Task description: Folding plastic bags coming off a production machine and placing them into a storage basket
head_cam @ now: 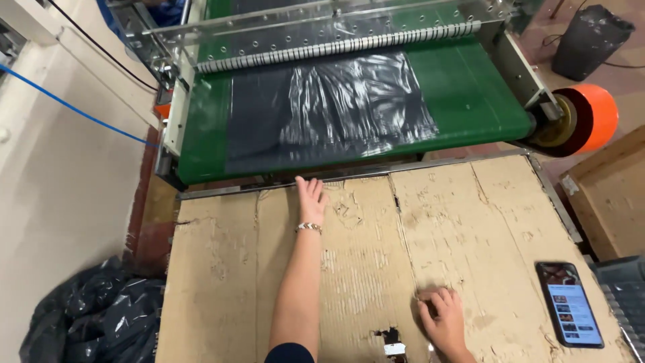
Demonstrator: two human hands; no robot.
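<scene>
Left hand (310, 196) is lying flat, fingers open, at the cardboard-covered table's (470, 215) far edge; right hand (443, 317) is resting loosely curled, empty. Black plastic film (329, 107) is sitting on the green conveyor (470, 94), smartphone (568, 304) near right.

A cardboard-covered surface (222, 282) fills the near part of the view. Behind it, along its far edge, stands a machine whose belt (470, 94) carries a plastic sheet (329, 107); a roller (336, 47) crosses above the sheet's far end. A tape roll (591, 117) sits at the machine's right end. The left hand (310, 198) lies flat on the surface at its far edge, just before the belt. The right hand (443, 316) rests on the surface near its front, right of the left arm. A phone (570, 304) lies on the surface further right. Left of the surface, on the floor, lies a bag heap (94, 316). A box (615, 191) stands right of the surface.
</scene>
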